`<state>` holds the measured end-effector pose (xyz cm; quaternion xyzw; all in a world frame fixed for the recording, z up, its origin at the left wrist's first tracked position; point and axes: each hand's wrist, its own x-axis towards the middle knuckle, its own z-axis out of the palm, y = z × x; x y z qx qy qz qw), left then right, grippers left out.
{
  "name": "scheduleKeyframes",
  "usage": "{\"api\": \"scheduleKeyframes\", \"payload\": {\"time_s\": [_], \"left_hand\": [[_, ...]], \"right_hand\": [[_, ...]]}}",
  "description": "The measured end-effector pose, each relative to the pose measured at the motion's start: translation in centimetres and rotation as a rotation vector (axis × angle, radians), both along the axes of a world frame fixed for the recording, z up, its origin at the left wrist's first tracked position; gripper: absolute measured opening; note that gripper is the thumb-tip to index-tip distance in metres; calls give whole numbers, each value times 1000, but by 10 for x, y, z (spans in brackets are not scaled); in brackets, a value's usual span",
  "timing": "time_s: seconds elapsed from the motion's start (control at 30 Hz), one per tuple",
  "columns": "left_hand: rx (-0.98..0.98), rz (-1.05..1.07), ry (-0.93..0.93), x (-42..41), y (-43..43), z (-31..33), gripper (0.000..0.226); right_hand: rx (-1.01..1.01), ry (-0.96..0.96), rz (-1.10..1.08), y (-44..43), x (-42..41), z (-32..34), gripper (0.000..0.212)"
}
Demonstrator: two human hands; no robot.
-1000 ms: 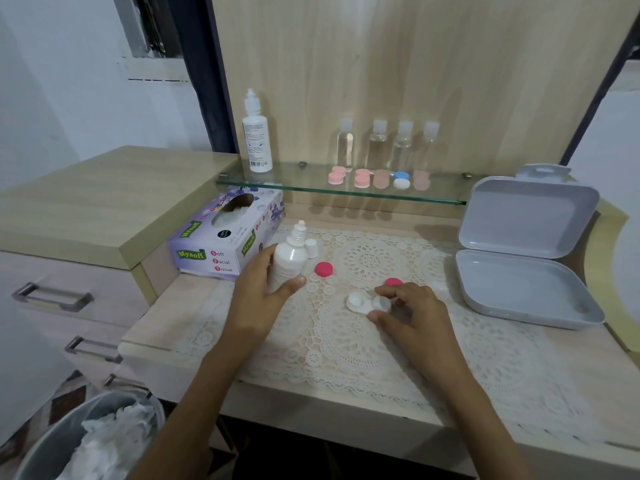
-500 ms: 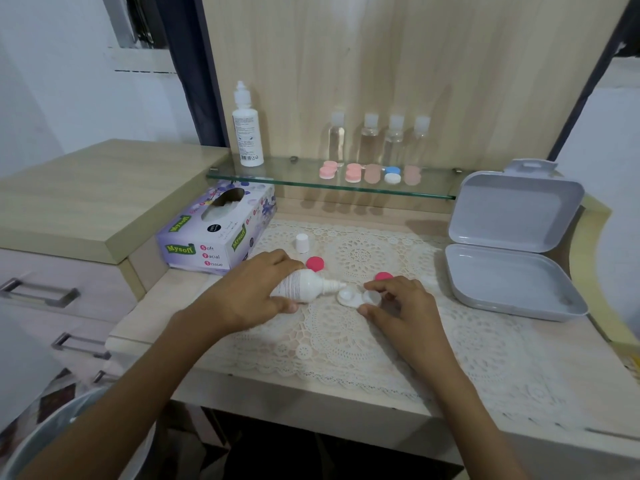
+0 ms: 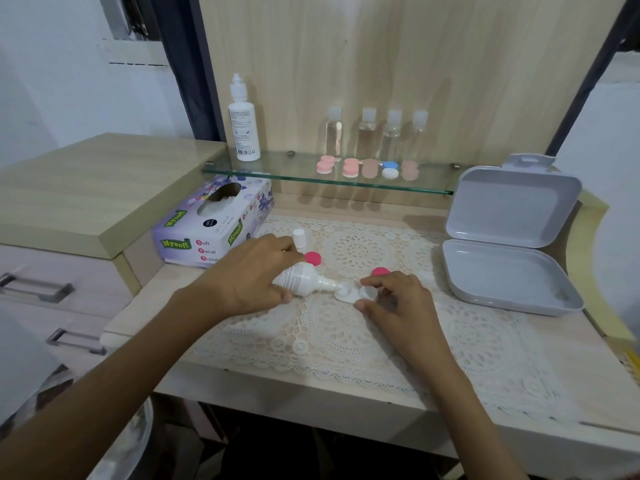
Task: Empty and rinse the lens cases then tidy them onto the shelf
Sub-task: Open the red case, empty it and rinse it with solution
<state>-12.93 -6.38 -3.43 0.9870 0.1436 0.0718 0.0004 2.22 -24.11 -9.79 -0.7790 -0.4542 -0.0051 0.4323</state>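
The left forearm reaches in from the lower left, and the left hand [image 3: 249, 275] lies knuckles-up over a small white bottle [image 3: 301, 280]. Its fingers [image 3: 273, 245] are curled round the bottle's body with the thumb underneath. The bottle is tipped almost flat, and its nozzle points right, onto the left well of the white lens case [image 3: 355, 293].

The right forearm comes in from the lower right. The right hand [image 3: 398, 303] arches over the case's right end, index finger and thumb pinching the rim of the right well, the other fingers loosely bent above the mat.

The lens case sits open on the lace mat [image 3: 346, 341] near the middle of the bench [image 3: 346, 403], between the two hands. Its two pink caps [image 3: 312, 258] lie loose just behind it, and a small white cap [image 3: 299, 237] stands upright farther back.

Closed cases [image 3: 349, 167] line the glass shelf [image 3: 277, 169] behind, in front of four clear bottles [image 3: 367, 133].
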Motion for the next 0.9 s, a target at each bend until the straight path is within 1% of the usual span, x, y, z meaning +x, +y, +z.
{"api": "scheduleKeyframes", "payload": {"time_s": [0.3, 0.7, 0.9], "left_hand": [[95, 36, 11, 4, -8, 6, 51], [93, 57, 25, 3, -11, 8, 42], [95, 66, 32, 2, -12, 8, 43]], "right_hand": [[2, -16, -8, 0, 0, 0, 29], [31, -3, 2, 0, 1, -3, 27], [22, -9, 2, 0, 1, -2, 28]]}}
